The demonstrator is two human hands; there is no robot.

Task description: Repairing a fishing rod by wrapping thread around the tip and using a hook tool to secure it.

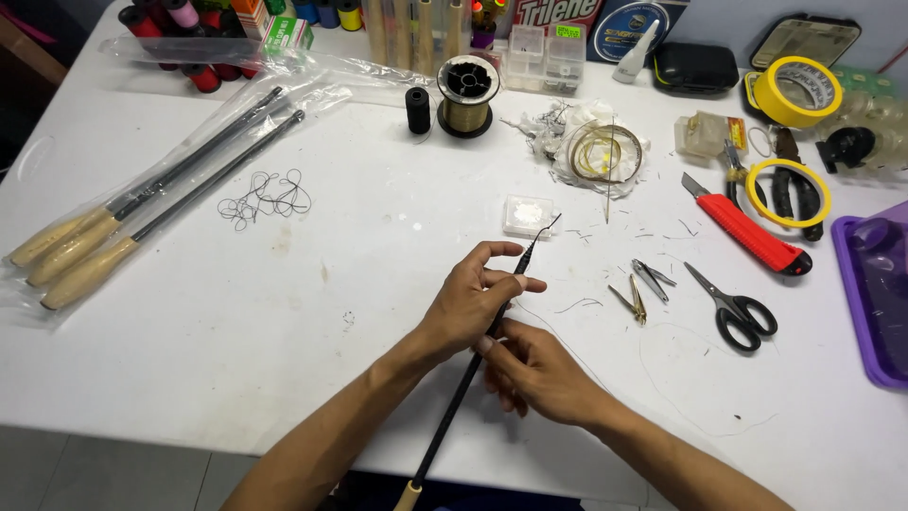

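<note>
**Both hands on thin black rod, mid-tabletop**

Left to right across the white tabletop (236, 312):

- Far left: three bagged rods (142, 203) with pale wooden handles, lying diagonally in clear plastic sleeves. Just right of them, a loose tangle of dark line (265, 199).
- Back centre: small black thread spool (417, 110) beside a larger spool of gold line (467, 95), both upright.
- Centre: left hand (473, 298) wraps the thin black rod (463, 388) — fingers curled round the shaft, thumb and forefinger pinching it near the tip end. Right hand (534, 371) sits just below, touching the left hand, fingertips closed on the same shaft. Rod runs diagonally from its pale butt at the bottom edge up through both hands; the fine tip (547, 227) ends just beside a small clear plastic box (528, 215). A thin strand trails off to the right from the hands over the tabletop.
- Behind the box: coiled yellowish wire (607, 153) on crumpled white plastic.
- Right of the hands: nail clippers (653, 279) and a small brass-coloured tool (632, 301), near each other, then black-handled scissors (736, 310), blades closed.
- Further right: red utility knife (752, 232), pliers with a yellow ring over them (788, 192), a roll of yellow tape (799, 90) behind.
- Right edge: purple tray (865, 303), partly out of view.
</note>
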